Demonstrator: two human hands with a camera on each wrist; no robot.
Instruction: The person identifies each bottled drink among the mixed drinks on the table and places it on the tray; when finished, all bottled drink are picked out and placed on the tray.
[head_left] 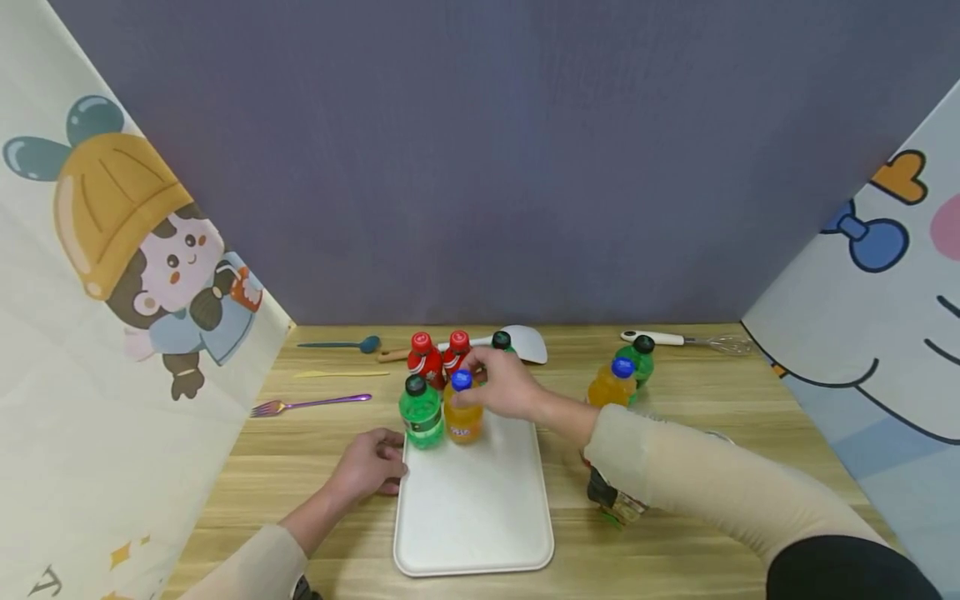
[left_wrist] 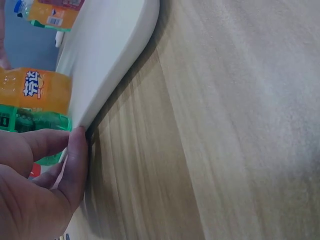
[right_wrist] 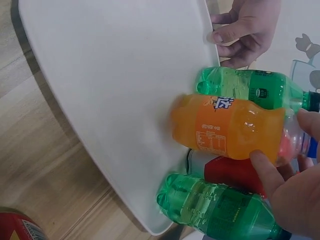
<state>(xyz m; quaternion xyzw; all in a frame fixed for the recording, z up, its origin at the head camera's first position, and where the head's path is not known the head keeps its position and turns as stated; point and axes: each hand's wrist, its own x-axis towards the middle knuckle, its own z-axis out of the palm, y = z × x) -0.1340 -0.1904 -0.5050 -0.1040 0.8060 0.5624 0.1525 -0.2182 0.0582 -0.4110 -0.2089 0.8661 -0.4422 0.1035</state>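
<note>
My right hand [head_left: 504, 385] grips an orange soda bottle [head_left: 462, 423] near its blue cap, and the bottle stands upright at the far part of a white tray [head_left: 472, 517]. Left of it on the tray is a green soda bottle [head_left: 422, 417] with a black cap. Two red-capped bottles [head_left: 425, 363] stand behind these. Another green bottle [right_wrist: 215, 207] shows beyond my right hand, mostly covered by it in the head view. At the tray's left edge, my left hand [head_left: 367, 462] pinches the rim between thumb and fingers [left_wrist: 75, 160].
Right of the tray stand an orange bottle [head_left: 611, 385] and a green bottle [head_left: 639, 358], partly behind my right sleeve. A whisk [head_left: 686, 338], white spatula [head_left: 525, 343], blue spoon [head_left: 367, 343] and purple fork [head_left: 311, 405] lie around. A dark packaged item [head_left: 618, 500] is near my forearm.
</note>
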